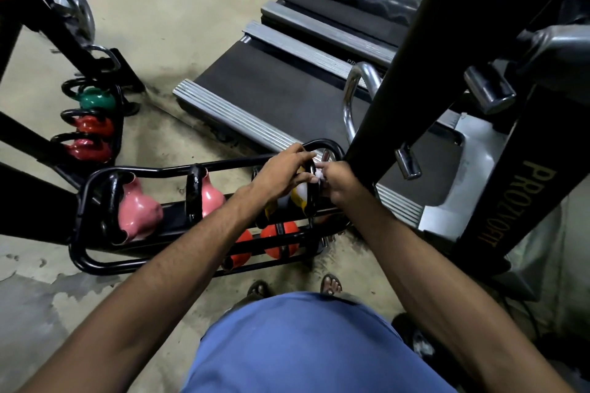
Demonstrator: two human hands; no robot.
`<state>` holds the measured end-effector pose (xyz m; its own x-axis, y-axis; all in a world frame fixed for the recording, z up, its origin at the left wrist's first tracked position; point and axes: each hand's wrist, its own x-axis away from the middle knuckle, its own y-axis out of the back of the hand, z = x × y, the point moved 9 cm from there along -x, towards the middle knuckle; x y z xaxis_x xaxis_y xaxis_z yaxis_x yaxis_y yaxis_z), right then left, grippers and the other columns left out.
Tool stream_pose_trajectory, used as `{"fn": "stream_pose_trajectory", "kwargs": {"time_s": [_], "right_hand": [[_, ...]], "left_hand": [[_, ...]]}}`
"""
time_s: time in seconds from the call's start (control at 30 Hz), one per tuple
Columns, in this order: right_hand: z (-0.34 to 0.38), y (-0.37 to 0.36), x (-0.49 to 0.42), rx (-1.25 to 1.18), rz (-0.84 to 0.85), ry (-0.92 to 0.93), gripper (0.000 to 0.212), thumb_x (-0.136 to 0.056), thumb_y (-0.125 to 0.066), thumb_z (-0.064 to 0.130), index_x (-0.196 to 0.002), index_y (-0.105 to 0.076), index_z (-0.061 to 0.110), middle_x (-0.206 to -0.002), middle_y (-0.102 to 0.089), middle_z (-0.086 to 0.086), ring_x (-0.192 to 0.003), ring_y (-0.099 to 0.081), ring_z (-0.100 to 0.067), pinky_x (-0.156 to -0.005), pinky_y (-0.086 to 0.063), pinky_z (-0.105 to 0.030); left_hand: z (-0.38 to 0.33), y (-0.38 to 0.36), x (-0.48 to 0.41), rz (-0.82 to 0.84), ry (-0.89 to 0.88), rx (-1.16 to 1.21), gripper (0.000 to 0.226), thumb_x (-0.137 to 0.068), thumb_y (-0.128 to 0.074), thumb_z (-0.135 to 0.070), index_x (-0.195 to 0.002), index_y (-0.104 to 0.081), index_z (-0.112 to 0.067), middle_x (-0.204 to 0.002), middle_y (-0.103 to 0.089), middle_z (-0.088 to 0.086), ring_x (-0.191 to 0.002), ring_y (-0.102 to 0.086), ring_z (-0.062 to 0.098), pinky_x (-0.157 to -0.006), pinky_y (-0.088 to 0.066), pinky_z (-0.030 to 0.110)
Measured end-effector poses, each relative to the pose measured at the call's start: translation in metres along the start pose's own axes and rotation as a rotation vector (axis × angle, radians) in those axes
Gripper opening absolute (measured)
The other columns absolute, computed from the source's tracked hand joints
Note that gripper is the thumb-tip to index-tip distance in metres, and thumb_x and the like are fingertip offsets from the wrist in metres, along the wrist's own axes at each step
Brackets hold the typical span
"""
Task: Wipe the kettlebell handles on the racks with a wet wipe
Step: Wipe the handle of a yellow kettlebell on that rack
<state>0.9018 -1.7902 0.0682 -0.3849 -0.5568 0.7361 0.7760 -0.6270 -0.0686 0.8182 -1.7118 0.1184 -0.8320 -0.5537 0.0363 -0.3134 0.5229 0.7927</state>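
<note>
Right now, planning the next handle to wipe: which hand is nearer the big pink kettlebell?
Left. The left hand grips the yellow kettlebell on the side facing the big pink kettlebell; the right hand, pinching the wipe, sits on that kettlebell's far side.

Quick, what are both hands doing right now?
Left hand: holding the yellow kettlebell's handle.
Right hand: pinching the wet wipe.

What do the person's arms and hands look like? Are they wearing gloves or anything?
No gloves. The left arm and right arm are bare, with no sleeves showing. The left hand and right hand are bare too, and no watch, band or ring shows. Lower down are blue clothes and sandals.
</note>
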Motion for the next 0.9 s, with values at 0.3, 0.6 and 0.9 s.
{"fn": "stream_pose_trajectory", "kwargs": {"time_s": [0.3,0.6,0.9], "right_hand": [[0.000,0.015,0.014,0.130,-0.251,0.283,0.020,-0.087,-0.051,-0.002,-0.097,-0.060,0.012,-0.081,-0.065,-0.011,-0.067,-0.065,-0.022,-0.063,-0.054,-0.032],[-0.034,0.044,0.083,0.339,-0.491,0.516,0.022,-0.083,-0.062,0.004,-0.100,-0.070,0.015,-0.085,-0.068,0.010,-0.079,-0.065,-0.007,-0.076,-0.052,-0.027],[-0.087,0.024,0.142,-0.164,-0.160,0.460,0.028,-0.089,-0.061,-0.012,-0.105,-0.069,0.009,-0.095,-0.072,-0.012,-0.083,-0.067,-0.019,-0.072,-0.055,-0.029]], "left_hand": [[0.005,-0.001,0.006,-0.046,-0.001,0.004,0.072,-0.090,-0.074,-0.043,-0.150,-0.049,-0.012,-0.128,-0.056,0.008,-0.115,-0.060,0.030,-0.091,-0.052,0.047],[0.001,-0.004,0.010,-0.066,-0.010,0.080,0.069,-0.093,-0.072,-0.036,-0.151,-0.047,-0.010,-0.135,-0.054,0.012,-0.125,-0.055,0.029,-0.102,-0.047,0.041],[-0.017,0.009,0.135,-0.243,0.137,0.570,0.041,-0.097,-0.066,-0.035,-0.132,-0.068,-0.014,-0.122,-0.069,-0.001,-0.114,-0.064,0.010,-0.102,-0.050,0.031]]}}
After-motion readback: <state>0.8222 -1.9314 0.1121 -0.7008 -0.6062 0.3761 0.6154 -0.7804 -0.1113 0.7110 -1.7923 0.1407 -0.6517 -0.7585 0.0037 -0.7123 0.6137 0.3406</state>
